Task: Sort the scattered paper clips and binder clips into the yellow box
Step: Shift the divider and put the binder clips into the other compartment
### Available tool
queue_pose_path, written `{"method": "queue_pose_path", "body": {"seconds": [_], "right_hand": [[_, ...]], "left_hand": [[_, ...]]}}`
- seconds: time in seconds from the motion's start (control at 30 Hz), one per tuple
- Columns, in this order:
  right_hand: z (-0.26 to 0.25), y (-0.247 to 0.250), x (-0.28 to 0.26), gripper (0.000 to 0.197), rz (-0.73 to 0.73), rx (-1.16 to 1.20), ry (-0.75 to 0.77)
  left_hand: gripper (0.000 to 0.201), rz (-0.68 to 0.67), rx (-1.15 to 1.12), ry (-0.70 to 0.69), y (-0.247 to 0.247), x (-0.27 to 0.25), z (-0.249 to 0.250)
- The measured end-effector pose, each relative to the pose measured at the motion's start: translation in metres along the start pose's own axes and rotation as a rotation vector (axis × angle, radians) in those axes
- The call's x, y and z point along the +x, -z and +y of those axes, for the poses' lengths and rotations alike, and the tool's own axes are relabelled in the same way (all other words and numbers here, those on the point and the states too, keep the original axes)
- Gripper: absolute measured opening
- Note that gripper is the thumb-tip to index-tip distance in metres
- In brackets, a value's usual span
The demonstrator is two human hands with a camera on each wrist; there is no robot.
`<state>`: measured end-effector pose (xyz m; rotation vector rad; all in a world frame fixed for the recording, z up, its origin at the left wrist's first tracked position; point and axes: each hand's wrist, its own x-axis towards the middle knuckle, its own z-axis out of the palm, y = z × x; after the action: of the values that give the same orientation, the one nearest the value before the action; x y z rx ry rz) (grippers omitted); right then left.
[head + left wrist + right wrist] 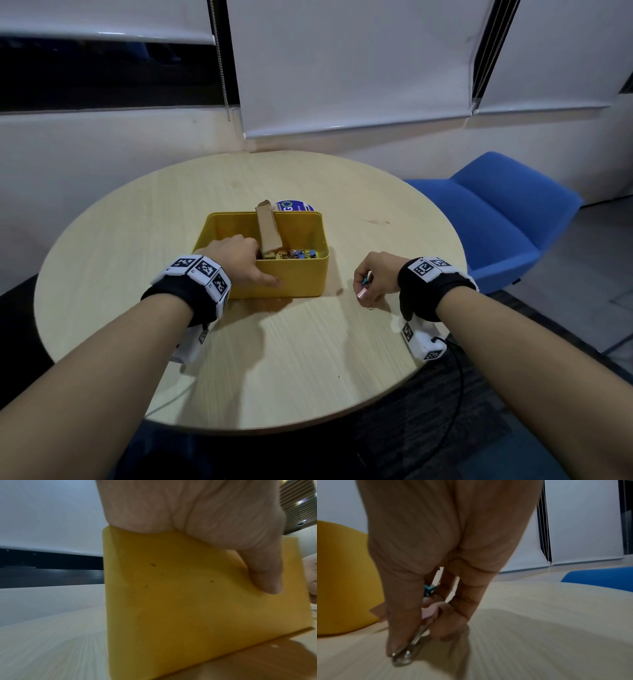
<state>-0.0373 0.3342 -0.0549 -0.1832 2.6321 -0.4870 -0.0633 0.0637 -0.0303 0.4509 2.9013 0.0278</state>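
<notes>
The yellow box [301, 274] stands mid-table, with a cardboard strip [269, 226] leaning across it and several blue and gold clips [296, 253] inside. My left hand [236, 255] grips its near-left rim, fingers inside and thumb pressed on the front wall [188, 601]. My right hand [371, 277] is right of the box, low over the table, pinching a pink binder clip [362, 293] and holding a blue binder clip [365, 281]. In the right wrist view the thumb and fingers pinch the pink clip [428, 612] by its silver handles [406, 654]; the blue clip [429, 590] sits higher in the hand.
A round wooden table [239, 359] carries everything. A blue-and-white round label [294, 206] lies behind the box. A blue chair [496, 219] stands off the table's right side. A black cable [455, 394] hangs from my right wrist camera.
</notes>
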Motion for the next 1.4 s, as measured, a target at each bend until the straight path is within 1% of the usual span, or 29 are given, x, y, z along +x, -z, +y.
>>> {"method": "queue_pose_path", "body": {"seconds": [0.13, 0.27, 0.33, 0.5, 0.6, 0.7, 0.83, 0.97, 1.03, 1.2, 1.3, 1.4], "right_hand": [[-0.003, -0.003, 0.001, 0.024, 0.003, 0.034, 0.007], [-0.008, 0.005, 0.0, 0.024, 0.068, 0.076, 0.026], [-0.012, 0.018, -0.003, 0.021, 0.149, 0.11, 0.045], [-0.031, 0.059, -0.004, 0.011, 0.42, 0.265, 0.091], [-0.053, 0.071, 0.003, 0.016, 0.485, 0.284, 0.111], [-0.077, 0.071, 0.013, 0.019, 0.485, 0.262, 0.146], [-0.101, 0.058, 0.024, 0.02, 0.428, 0.172, 0.177], [-0.109, 0.049, 0.03, 0.031, 0.334, -0.002, 0.155], [-0.109, 0.049, 0.028, 0.034, 0.323, -0.033, 0.161], [-0.111, 0.049, 0.021, 0.025, 0.403, -0.076, 0.201], [-0.114, 0.048, 0.016, 0.026, 0.449, -0.108, 0.204], [-0.121, 0.05, 0.008, 0.027, 0.461, -0.111, 0.203]], "left_hand": [[0.068, 0.004, -0.003, 0.001, 0.0, 0.0, 0.001], [0.069, 0.021, 0.004, -0.004, 0.0, -0.001, 0.0], [0.068, 0.026, 0.009, -0.007, 0.001, -0.001, 0.0], [0.061, 0.01, 0.007, -0.025, 0.001, -0.001, 0.0], [0.056, 0.002, 0.013, -0.022, 0.002, -0.001, 0.0], [0.057, -0.004, 0.018, -0.019, 0.002, -0.002, 0.0], [0.058, 0.004, 0.032, -0.021, 0.002, -0.003, -0.001], [0.055, 0.009, 0.036, -0.026, 0.002, -0.004, -0.002], [0.054, 0.02, 0.043, -0.025, 0.003, -0.004, -0.002], [0.058, 0.084, 0.11, -0.054, 0.005, -0.012, -0.001], [0.062, 0.17, 0.109, -0.086, 0.005, -0.016, -0.004], [0.067, 0.24, 0.09, -0.074, 0.01, -0.025, -0.012]]}}
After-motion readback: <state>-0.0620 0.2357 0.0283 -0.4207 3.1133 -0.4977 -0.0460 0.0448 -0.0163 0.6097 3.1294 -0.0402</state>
